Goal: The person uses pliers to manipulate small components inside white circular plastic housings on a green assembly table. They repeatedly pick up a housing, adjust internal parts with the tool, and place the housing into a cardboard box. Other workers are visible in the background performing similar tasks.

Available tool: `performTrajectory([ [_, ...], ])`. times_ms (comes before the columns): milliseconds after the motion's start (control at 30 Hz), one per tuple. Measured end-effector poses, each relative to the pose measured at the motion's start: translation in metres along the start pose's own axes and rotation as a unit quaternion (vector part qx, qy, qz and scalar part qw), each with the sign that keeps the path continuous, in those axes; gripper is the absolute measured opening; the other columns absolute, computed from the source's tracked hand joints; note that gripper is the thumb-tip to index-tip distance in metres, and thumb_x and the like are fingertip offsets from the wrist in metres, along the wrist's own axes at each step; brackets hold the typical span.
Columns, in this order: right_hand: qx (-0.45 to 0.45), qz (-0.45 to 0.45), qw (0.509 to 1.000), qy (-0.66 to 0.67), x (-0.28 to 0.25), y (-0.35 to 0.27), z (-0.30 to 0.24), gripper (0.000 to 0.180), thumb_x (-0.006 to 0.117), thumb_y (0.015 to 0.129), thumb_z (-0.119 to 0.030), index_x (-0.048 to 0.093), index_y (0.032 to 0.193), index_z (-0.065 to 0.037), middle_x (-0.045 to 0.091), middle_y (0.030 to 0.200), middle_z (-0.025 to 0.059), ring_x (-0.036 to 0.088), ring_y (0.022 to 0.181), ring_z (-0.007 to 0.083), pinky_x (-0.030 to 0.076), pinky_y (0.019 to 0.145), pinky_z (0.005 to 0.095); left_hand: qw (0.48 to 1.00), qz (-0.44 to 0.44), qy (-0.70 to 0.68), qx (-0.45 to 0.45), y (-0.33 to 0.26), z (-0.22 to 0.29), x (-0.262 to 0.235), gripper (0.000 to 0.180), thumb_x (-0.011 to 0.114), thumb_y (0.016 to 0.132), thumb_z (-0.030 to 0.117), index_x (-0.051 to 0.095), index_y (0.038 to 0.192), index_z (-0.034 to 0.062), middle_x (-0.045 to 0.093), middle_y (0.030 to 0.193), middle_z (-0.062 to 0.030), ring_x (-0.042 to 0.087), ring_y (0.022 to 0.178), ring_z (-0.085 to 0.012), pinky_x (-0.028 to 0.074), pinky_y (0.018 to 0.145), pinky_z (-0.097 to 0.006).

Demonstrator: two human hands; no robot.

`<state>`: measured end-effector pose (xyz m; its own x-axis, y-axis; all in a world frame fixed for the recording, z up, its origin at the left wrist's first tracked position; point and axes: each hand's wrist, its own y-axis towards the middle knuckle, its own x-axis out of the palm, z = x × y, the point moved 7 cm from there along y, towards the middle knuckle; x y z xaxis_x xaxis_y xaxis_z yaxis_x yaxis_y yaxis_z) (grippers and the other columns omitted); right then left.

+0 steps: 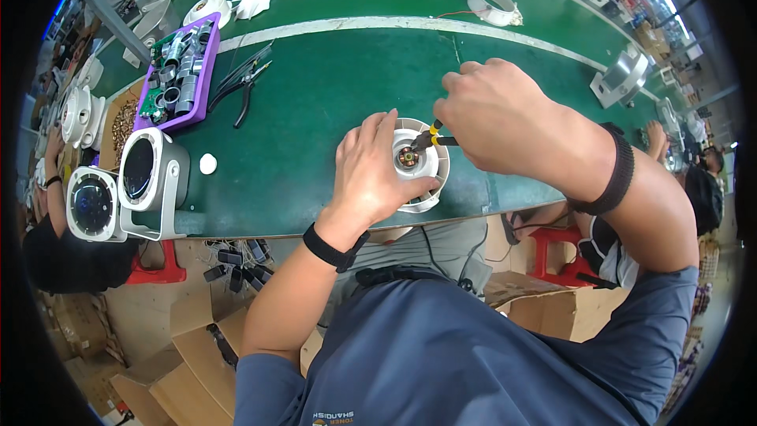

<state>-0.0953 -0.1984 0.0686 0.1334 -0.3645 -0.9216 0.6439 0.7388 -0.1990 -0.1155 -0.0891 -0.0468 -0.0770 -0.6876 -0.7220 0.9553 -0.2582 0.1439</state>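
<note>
A round white fan housing (430, 166) lies near the front edge of the green bench, with a copper-wound motor core (408, 158) at its centre. My left hand (371, 162) is wrapped over the housing's left side, thumb along the near rim and fingers along the far side. In my right hand (493, 114) are pliers with black and yellow handles (444, 140). Their dark jaws (423, 140) point down and left and reach the motor core. Whether the jaws grip any part of it is too small to tell.
At left stands a purple tray (206, 83) of metal rings and green boards, with black-handled pliers (244, 102) beside it. Two white fan units (169, 181) stand at the front left near a white cap (208, 163). A white ring (493, 6) lies far right. Other people sit at both sides.
</note>
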Motion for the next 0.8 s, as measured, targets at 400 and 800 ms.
performTrajectory([
  [400,0.040,-0.112,0.992,0.039,-0.0014,0.0055,0.0034,0.010,0.069,0.076,-0.008,0.074,0.083,-0.004,0.068,0.088,0.0136,0.069,0.087,0.0319,0.054,0.076,0.0416,1.000,0.000,-0.010,0.010,0.0037,0.0030,0.0003,0.103,0.092,0.061,0.040,0.049,0.144,-0.0050,0.053,0.140,-0.0200,0.051,0.129,-0.0385,0.039,0.111,-0.048],
  [800,0.029,-0.112,0.993,0.023,-0.0057,0.0060,-0.0042,0.005,0.072,0.076,-0.010,0.075,0.078,-0.007,0.069,0.089,0.0118,0.068,0.093,0.0309,0.054,0.079,0.0415,0.999,0.022,-0.017,0.029,0.0026,0.0018,0.0018,0.100,0.092,0.061,0.041,0.052,0.142,-0.0007,0.056,0.135,-0.0170,0.052,0.125,-0.0365,0.039,0.109,-0.048],
])
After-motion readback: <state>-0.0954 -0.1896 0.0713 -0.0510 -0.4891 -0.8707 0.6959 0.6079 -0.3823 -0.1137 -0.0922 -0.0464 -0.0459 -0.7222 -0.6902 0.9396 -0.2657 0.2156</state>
